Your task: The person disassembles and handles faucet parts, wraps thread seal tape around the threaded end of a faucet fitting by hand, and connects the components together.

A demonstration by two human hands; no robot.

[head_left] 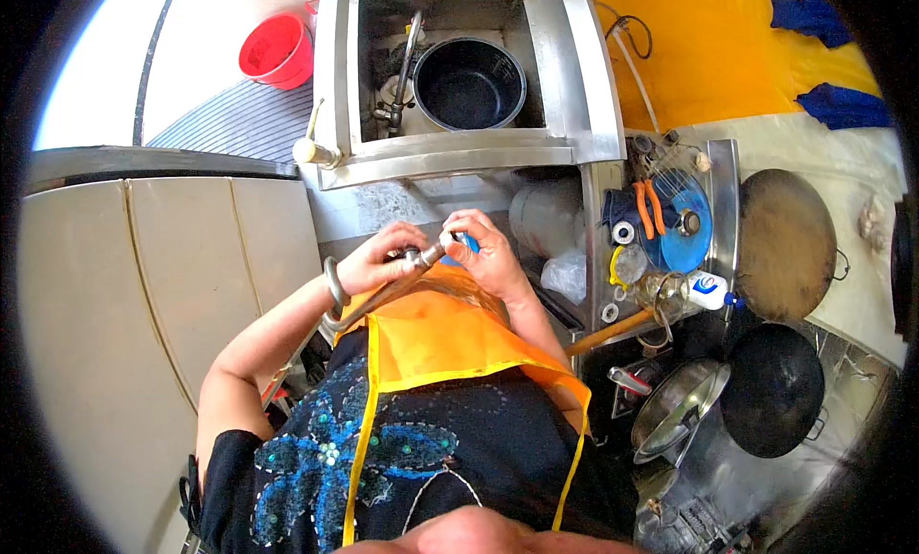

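Observation:
A metal faucet with a long curved spout (369, 305) is held in front of the orange apron. My left hand (385, 257), a bracelet at its wrist, wraps its fingers round the faucet's body near the base of the spout. At the other end, my right hand (486, 259) pinches the metal fitting (436, 253) between thumb and fingers. Something blue shows by the right fingers; I cannot make out what it is. The spout runs down and left, passing under my left wrist.
Ahead is a steel sink (450, 157) holding a black pot (469, 85) beside a mounted tap (407, 71). A red bucket (278, 52) stands at left. On the right are orange-handled pliers (649, 210), a blue lid (691, 233), a white bottle (710, 290) and woks (773, 389).

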